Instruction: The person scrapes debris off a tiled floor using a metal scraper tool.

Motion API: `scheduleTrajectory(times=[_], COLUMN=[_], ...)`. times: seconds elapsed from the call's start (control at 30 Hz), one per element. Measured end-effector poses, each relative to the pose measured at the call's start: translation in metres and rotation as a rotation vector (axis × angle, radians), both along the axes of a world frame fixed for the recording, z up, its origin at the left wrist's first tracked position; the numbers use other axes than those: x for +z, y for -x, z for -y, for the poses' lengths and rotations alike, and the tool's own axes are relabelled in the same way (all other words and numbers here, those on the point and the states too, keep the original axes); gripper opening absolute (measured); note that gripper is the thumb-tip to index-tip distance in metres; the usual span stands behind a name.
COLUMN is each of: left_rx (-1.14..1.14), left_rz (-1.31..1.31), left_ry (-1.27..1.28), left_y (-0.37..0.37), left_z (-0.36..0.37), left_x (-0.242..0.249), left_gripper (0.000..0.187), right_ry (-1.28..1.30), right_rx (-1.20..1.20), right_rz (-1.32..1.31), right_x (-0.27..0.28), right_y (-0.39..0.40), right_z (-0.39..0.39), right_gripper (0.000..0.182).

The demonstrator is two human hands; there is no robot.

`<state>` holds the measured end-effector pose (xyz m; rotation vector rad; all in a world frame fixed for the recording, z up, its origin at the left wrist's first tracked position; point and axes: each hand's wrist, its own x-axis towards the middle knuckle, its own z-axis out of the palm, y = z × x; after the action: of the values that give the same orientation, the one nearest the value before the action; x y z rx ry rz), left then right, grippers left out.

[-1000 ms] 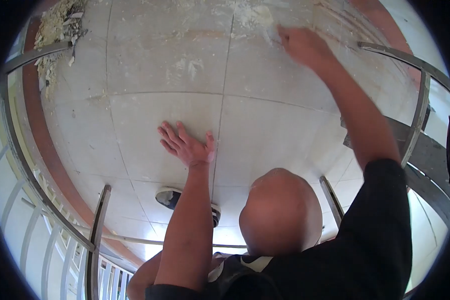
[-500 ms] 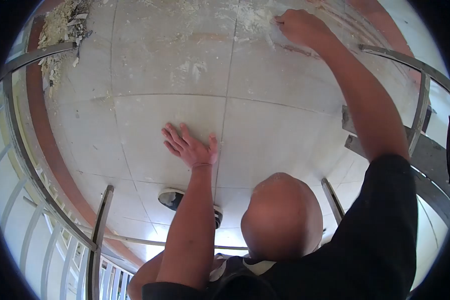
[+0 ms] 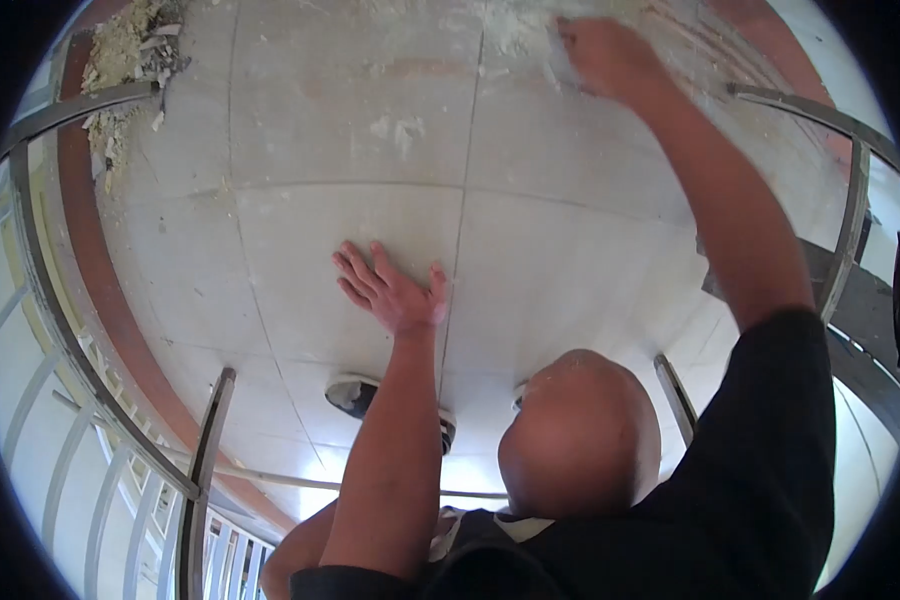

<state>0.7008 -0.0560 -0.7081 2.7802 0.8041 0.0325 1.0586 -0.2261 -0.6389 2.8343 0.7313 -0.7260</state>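
Note:
My left hand (image 3: 395, 295) lies flat on the pale tiled floor (image 3: 335, 335), fingers spread, holding nothing. Far out at the upper right, my right hand (image 3: 615, 60) is closed and low over the tiles, slightly blurred. Whatever its fingers grip, if anything, is hidden. Whitish residue (image 3: 510, 35) smears the floor beside that hand. Another white patch (image 3: 400, 130) marks the tile between the two hands.
A heap of crumbly debris (image 3: 120, 60) lies at the upper left by a reddish border strip (image 3: 85, 230). Grey metal frames (image 3: 205, 440) stand on both sides, the right one (image 3: 850, 210) near my right arm. Dark flat bars (image 3: 865, 300) and white railings (image 3: 60, 440) flank the area. My bent knee (image 3: 580, 430) and a shoe (image 3: 350, 395) are below.
My right hand has shifted slightly and is blurred by motion, still closed near the residue. My left hand stays flat on the tile. The whole view has shifted a little.

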Motion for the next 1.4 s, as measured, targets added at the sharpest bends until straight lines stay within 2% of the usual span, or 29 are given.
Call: scheduleTrajectory(times=[0.17,0.23,0.33,0.47,0.57,0.63,0.73,0.83,0.93,1.03,1.23,1.33,1.4], left_rx=[-0.011,0.008,-0.005,0.005,0.011,0.013,0.021,0.012,0.008,0.019,0.003,0.004,0.019], left_rz=[0.017,0.011,0.024,-0.034,-0.034,-0.026,-0.036,-0.048,-0.039,-0.095,-0.047,-0.055,-0.053], left_ry=[-0.024,0.002,0.009,0.003,-0.002,0.016,0.017,0.000,-0.003,0.022,0.028,0.025,0.030], left_y=[0.003,0.002,0.002,0.005,0.007,0.002,0.000,0.001,0.001,0.002,0.001,0.002,0.000], left_z=[-0.002,0.001,0.000,-0.001,0.003,0.001,0.001,0.001,0.002,0.000,0.000,0.000,-0.001], left_x=[0.000,0.000,0.000,0.000,0.001,0.000,0.003,0.001,0.000,0.001,0.001,0.000,-0.001], left_gripper=[0.085,0.084,0.084,0.086,0.086,0.086,0.085,0.088,0.089,0.088,0.087,0.087,0.087], right_ry=[0.118,-0.023,-0.067,-0.037,-0.018,-0.104,-0.100,-0.077,-0.050,-0.067,0.120,0.025,0.012], right_rx=[0.002,-0.113,-0.022,-0.102,-0.111,-0.084,-0.114,-0.213,-0.099,-0.057,-0.142,-0.150,-0.137], right_rz=[-0.028,0.060,0.002,0.030,0.019,0.017,-0.035,-0.050,-0.052,-0.010,-0.107,0.005,0.008], right_x=[0.004,-0.001,-0.005,0.001,-0.006,-0.014,-0.004,0.006,0.001,-0.007,0.015,0.006,-0.001], right_y=[0.025,0.027,-0.011,0.033,0.008,-0.011,0.057,0.063,0.018,0.054,0.016,0.067,0.051], right_z=[0.009,0.006,0.004,0.009,-0.005,-0.009,0.019,0.005,-0.017,0.010,-0.032,-0.005,-0.013], right_gripper=[0.038,0.038,0.039,0.039,0.038,0.039,0.039,0.039,0.038,0.038,0.036,0.035,0.035])
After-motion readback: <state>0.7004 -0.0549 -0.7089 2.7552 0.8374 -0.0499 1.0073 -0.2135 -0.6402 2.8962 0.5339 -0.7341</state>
